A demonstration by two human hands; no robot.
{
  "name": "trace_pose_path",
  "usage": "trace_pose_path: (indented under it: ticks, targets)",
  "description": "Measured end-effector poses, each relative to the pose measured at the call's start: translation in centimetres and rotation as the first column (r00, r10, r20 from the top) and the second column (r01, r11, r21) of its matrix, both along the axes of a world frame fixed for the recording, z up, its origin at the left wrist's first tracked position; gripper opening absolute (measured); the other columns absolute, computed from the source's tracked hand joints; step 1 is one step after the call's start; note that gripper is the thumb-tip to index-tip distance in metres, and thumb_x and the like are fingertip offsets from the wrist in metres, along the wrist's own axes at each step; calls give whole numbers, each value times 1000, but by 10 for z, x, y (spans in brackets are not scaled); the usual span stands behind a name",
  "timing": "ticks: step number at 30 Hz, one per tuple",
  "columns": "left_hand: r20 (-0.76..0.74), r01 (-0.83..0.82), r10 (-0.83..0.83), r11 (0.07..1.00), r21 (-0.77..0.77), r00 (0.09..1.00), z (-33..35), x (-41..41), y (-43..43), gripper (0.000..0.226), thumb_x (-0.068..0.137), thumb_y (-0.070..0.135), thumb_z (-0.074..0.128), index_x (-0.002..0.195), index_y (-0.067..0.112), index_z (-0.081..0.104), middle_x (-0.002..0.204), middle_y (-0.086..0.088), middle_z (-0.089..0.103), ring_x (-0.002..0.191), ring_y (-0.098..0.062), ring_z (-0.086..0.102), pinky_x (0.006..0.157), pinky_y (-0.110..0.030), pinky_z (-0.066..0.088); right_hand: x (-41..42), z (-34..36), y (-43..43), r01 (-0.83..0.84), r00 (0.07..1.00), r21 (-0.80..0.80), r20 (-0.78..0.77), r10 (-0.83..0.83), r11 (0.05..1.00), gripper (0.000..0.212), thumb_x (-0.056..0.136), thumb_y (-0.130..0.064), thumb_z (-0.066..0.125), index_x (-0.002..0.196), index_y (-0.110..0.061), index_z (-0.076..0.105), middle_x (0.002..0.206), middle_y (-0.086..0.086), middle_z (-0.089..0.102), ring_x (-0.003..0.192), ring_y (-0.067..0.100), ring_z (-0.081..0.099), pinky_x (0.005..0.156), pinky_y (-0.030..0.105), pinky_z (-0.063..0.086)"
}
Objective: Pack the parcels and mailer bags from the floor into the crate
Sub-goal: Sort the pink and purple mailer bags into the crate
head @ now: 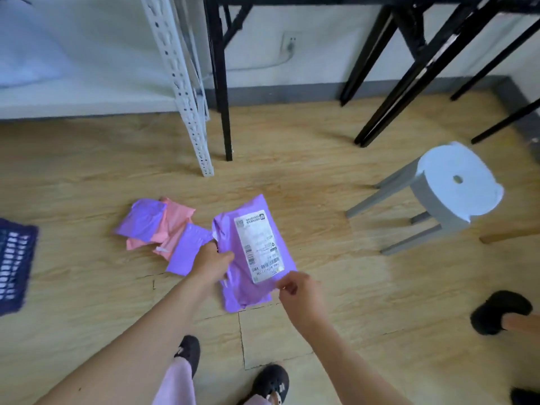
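Note:
A large purple mailer bag (230, 229) with a white shipping label is lifted off the wooden floor. My left hand (211, 261) grips its left edge. My right hand (298, 290) pinches its lower right corner. On the floor to the left lie a small purple mailer (143, 220), a pink mailer (172, 226) partly under it, and another purple mailer (188, 252) partly hidden behind my left hand. The dark blue slatted crate (14, 264) shows at the far left edge, cut off by the frame.
A pale plastic stool (455, 188) stands to the right. Black table legs (222, 83) and a white perforated shelf post (187, 92) rise behind the mailers. Another person's black slipper (499, 311) is at the right. My own black shoes (270, 384) are below.

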State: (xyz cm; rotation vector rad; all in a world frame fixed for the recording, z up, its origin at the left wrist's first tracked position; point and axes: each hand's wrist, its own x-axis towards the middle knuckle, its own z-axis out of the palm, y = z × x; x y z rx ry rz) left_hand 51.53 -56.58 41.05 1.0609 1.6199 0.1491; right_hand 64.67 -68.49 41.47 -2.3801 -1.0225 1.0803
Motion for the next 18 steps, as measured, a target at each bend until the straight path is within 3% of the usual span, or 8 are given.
trace_pose_path:
  ticks: [3, 5, 7, 9, 10, 12, 16, 18]
  targets:
    - [80, -45, 45, 999, 0, 996, 43, -32, 11, 12, 79, 1, 49, 75, 13, 49, 73, -9, 54, 72, -24, 54, 82, -50, 53, 4, 36, 14, 51, 997, 45, 47, -53, 998, 26, 80, -7, 53, 95, -25, 63, 91, -3, 60, 78, 17, 56, 71, 30, 46]
    - [85, -77, 74, 996, 36, 994, 74, -58, 17, 6, 66, 12, 53, 70, 14, 48, 69, -7, 52, 72, -23, 54, 81, -49, 53, -6, 61, 28, 19, 999, 40, 48, -21, 999, 31, 85, -18, 59, 116, -21, 58, 108, 0, 60, 90, 20, 60, 77, 29, 47]
    - [109, -140, 134, 989, 48, 985, 101, -80, 20, 7, 65, 12, 54, 68, 12, 47, 67, -8, 51, 67, -21, 52, 67, -41, 53, -21, 85, 37, 91, 983, -7, -159, -91, 996, 50, 87, -26, 62, 133, -18, 45, 116, 3, 57, 90, 22, 62, 77, 35, 53]
    - [153, -201, 196, 979, 22, 969, 122, -112, 23, 3, 74, 2, 52, 73, 5, 51, 69, -15, 53, 65, -25, 55, 57, -31, 51, -46, 111, 52, 213, 853, -129, -459, -249, 968, 63, 87, -25, 65, 141, -15, 33, 106, 5, 58, 78, 21, 62, 67, 32, 54]
    - [181, -205, 199, 979, 11, 963, 124, -119, 23, 12, 71, 4, 52, 82, 0, 55, 79, -21, 60, 74, -29, 61, 61, -34, 55, -51, 116, 56, 229, 795, -173, -535, -287, 958, 63, 86, -24, 66, 140, -14, 35, 99, 4, 60, 76, 19, 61, 67, 30, 53]
    - [199, -220, 213, 975, 12, 957, 136, -151, 24, 42, 58, 15, 51, 95, -4, 58, 95, -26, 65, 90, -33, 66, 73, -45, 59, -76, 131, 66, 177, 769, -186, -587, -254, 966, 50, 85, -21, 66, 131, -12, 48, 92, 4, 63, 78, 18, 61, 69, 28, 51]
    - [223, -267, 250, 962, 53, 942, 167, -225, 18, 41, 53, 13, 45, 88, -3, 57, 78, -15, 54, 72, -23, 53, 71, -45, 50, -145, 161, 91, 183, 763, -142, -603, -232, 973, 10, 86, -4, 61, 95, -11, 60, 79, 5, 62, 70, 17, 59, 65, 25, 50]
    - [202, -274, 245, 953, 130, 948, 187, -262, 20, 41, 58, 12, 50, 97, 2, 56, 83, -15, 60, 79, -25, 60, 83, -52, 53, -182, 176, 109, 159, 803, -106, -564, -191, 982, 13, 87, 2, 57, 83, -10, 56, 73, 6, 59, 63, 16, 56, 61, 23, 50]
